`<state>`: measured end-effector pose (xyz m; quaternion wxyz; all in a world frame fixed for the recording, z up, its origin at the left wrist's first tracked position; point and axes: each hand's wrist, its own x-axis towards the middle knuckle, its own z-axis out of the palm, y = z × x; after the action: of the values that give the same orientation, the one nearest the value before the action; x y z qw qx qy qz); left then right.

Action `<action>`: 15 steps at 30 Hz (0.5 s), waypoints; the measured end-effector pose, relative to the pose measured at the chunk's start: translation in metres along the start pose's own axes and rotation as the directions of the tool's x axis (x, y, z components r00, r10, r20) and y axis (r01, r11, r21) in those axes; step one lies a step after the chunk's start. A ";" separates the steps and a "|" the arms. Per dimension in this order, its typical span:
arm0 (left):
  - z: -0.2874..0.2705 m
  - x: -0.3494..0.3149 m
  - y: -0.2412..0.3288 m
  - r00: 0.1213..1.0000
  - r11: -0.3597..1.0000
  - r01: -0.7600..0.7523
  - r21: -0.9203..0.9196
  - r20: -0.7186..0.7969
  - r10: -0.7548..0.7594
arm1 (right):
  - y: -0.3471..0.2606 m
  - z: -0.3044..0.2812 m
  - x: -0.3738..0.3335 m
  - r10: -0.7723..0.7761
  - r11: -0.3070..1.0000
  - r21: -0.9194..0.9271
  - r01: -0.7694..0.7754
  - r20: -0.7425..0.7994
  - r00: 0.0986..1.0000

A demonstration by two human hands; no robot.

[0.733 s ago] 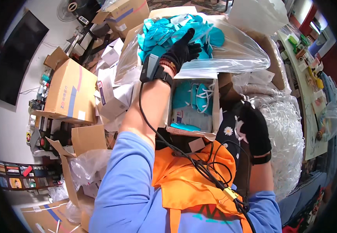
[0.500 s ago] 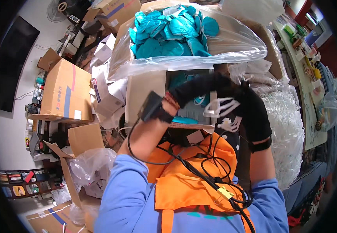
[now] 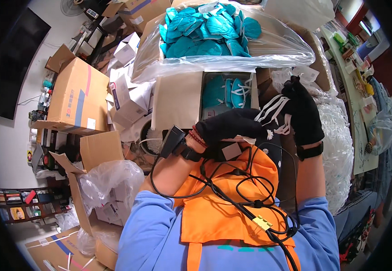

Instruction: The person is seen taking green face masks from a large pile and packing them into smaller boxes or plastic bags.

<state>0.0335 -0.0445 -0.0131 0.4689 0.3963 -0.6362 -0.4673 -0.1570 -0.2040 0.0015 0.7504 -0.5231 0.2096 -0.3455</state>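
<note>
Fingers of the right hand (image 3: pixel 305 116) grasp white straps (image 3: pixel 275 108) right of centre, seemingly being separated, next needing a pinch from the left hand (image 3: pixel 230 126), grip unclear.

Mask pile (image 3: pixel 207 34) behind the box (image 3: pixel 178 101), carton (image 3: pixel 83 92) to its left, strap bag (image 3: pixel 337 156), apparently, to its right.

Bright, fairly even light is filling the middle of the frame, perhaps coming from overhead. The crumpled clear plastic liner (image 3: pixel 277 58) at upper centre is throwing pale glare, while the black-gloved left hand (image 3: pixel 231 126) and black-gloved right hand (image 3: pixel 305 112) are losing detail in darkness. The fisheye lens is bending the long pale tabletop (image 3: pixel 363 165) at right, and black vignetting is swallowing the corners.
</note>
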 end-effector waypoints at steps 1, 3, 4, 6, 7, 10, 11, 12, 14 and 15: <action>0.002 0.000 0.002 0.991 0.982 0.131 -0.135 0.009 -0.131 | 0.001 -0.002 0.000 -0.005 1.000 0.013 0.005 0.010 1.000; 0.005 0.000 -0.001 0.938 0.853 0.334 -0.402 0.049 -0.344 | 0.001 -0.003 0.003 0.002 1.000 -0.030 -0.003 -0.026 1.000; 0.007 0.002 -0.004 0.903 0.751 0.402 -0.524 0.092 -0.420 | 0.001 -0.003 0.004 0.005 0.999 -0.050 -0.007 -0.043 0.999; 0.012 0.002 -0.005 0.950 0.822 0.298 -0.486 0.068 -0.304 | -0.001 -0.003 0.003 -0.026 0.967 -0.254 0.024 -0.004 1.000; 0.013 0.003 -0.006 0.968 0.851 0.243 -0.466 0.061 -0.243 | -0.002 -0.003 0.002 -0.038 0.935 -0.352 0.041 0.016 0.999; 0.017 0.004 -0.011 0.978 0.819 0.186 -0.544 0.023 -0.207 | 0.003 -0.008 0.002 -0.047 0.954 -0.294 0.060 0.050 0.998; 0.017 0.004 -0.010 0.957 0.815 0.256 -0.520 0.015 -0.290 | 0.004 -0.009 0.002 -0.038 0.967 -0.250 0.047 0.041 0.998; 0.016 0.004 -0.002 0.929 0.805 0.325 -0.497 0.007 -0.370 | 0.005 -0.010 0.002 -0.030 0.978 -0.207 0.035 0.030 0.999; 0.014 0.004 -0.002 0.890 0.770 0.403 -0.495 0.014 -0.456 | 0.006 -0.013 0.001 -0.014 0.991 -0.132 0.015 0.009 1.000; 0.012 0.004 -0.007 0.885 0.751 0.412 -0.515 0.031 -0.464 | 0.007 -0.014 0.002 -0.007 0.995 -0.101 0.007 0.000 1.000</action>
<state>0.0209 -0.0471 -0.0206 0.4644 0.4192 -0.3553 -0.6945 -0.1633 -0.2130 -0.0101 0.7217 -0.5609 0.2253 -0.3373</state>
